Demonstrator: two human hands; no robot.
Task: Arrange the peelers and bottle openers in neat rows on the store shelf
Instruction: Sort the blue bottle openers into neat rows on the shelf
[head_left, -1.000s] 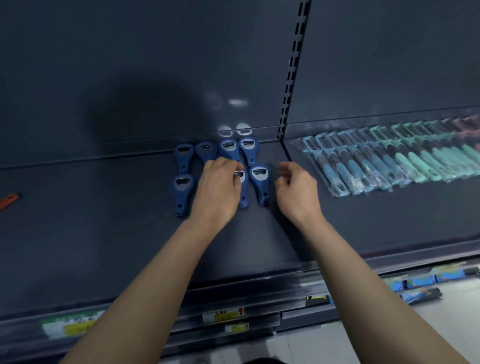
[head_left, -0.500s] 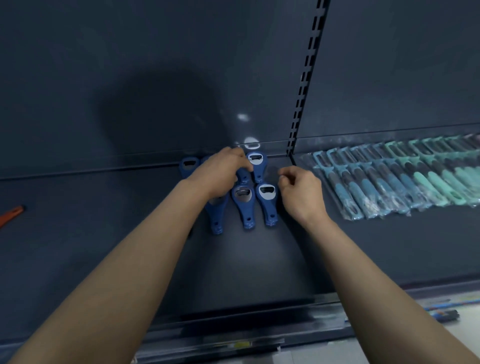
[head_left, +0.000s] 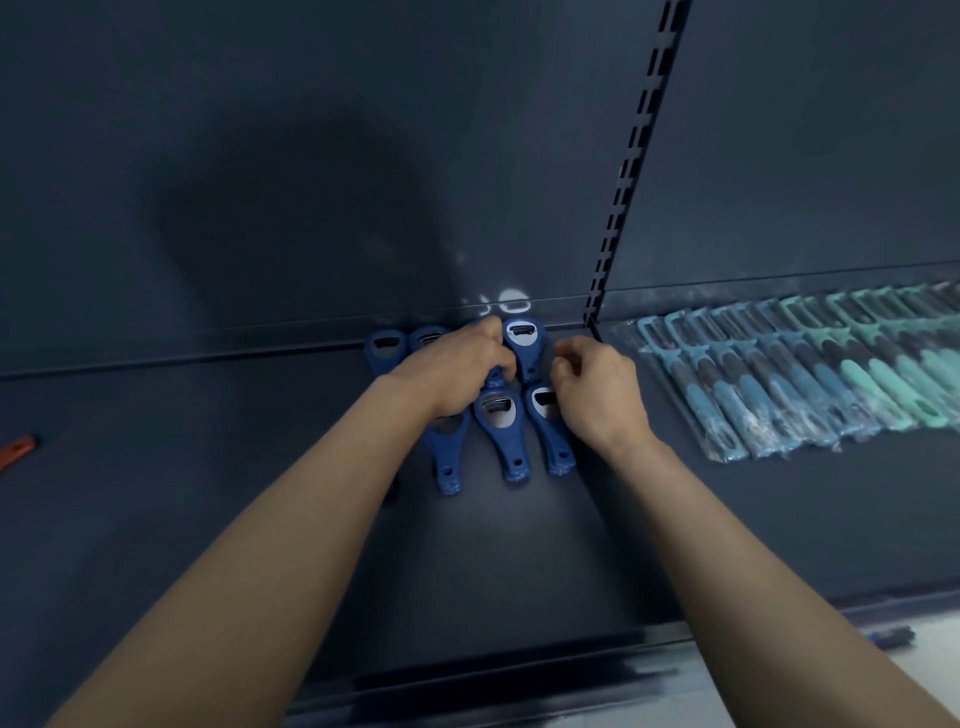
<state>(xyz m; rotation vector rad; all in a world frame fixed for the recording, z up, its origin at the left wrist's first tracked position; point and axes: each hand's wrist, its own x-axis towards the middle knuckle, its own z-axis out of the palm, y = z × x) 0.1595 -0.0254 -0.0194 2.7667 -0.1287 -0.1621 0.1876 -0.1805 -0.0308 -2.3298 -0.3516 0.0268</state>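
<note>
Head-worn view, angled down, close over shelf (head_left: 208, 467)

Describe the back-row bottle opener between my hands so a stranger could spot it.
Follow the slotted upright down to the shelf. Left of its foot lie blue bottle openers in two rows. Yours is the back row's rightmost, its metal head glinting white, unlike its darker, partly covered neighbours.

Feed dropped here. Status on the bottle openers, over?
Left hand grips a back-row opener. Right hand curled beside it, contact unclear. Peelers already rowed. Nothing blocking.

Left hand (head_left: 457, 371) atop blue bottle openers (head_left: 509, 447)
</note>
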